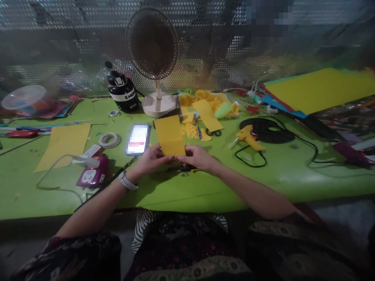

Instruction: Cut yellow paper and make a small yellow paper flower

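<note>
Holds a tilted yellow card (170, 134) over the front middle of the green desk (175, 199). Pinches its lower left with the left hand (152, 159), nearly closed, and its lower right with the right hand (199, 157), closed just as far. Has a lit phone (137, 137) beside the left hand, a fan (152, 43) beyond the card, and a glue gun (251, 138) off to the right.

Pale desk fan (152, 45) beside a black bottle (123, 93)
</note>
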`<action>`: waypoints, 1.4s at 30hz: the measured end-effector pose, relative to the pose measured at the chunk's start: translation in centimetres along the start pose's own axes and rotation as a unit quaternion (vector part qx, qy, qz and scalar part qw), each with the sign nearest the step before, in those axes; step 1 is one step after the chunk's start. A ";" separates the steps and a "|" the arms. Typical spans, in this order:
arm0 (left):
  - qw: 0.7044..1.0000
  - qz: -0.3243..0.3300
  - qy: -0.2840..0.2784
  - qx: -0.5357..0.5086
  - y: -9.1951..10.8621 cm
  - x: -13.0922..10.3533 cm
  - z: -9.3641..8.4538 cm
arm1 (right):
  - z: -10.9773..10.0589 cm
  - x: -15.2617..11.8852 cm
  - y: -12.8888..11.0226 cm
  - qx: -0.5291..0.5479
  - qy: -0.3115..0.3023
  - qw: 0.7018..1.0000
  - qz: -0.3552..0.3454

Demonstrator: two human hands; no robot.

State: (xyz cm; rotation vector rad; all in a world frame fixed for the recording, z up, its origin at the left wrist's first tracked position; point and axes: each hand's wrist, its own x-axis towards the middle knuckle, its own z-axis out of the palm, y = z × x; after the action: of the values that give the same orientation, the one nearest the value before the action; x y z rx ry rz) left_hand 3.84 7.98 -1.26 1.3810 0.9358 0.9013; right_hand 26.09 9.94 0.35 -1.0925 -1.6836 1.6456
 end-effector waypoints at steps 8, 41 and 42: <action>1.000 -0.023 0.004 0.006 0.1 0.1 0.0 | -1.1 0.1 -0.8 -0.026 -0.049 0.997 0.047; 0.997 -0.055 0.054 0.020 1.0 0.3 -2.4 | -2.8 -0.2 -3.1 -0.158 -0.062 0.984 0.061; 0.997 -0.059 0.050 0.028 1.0 0.3 -2.5 | -2.7 -0.2 -3.1 -0.166 -0.063 0.982 0.066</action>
State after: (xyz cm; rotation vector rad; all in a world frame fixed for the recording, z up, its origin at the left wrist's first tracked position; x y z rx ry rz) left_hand 1.63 9.21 -0.24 1.3233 1.1142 0.8661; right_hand 27.94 11.48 3.70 -1.3035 -2.0615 1.5782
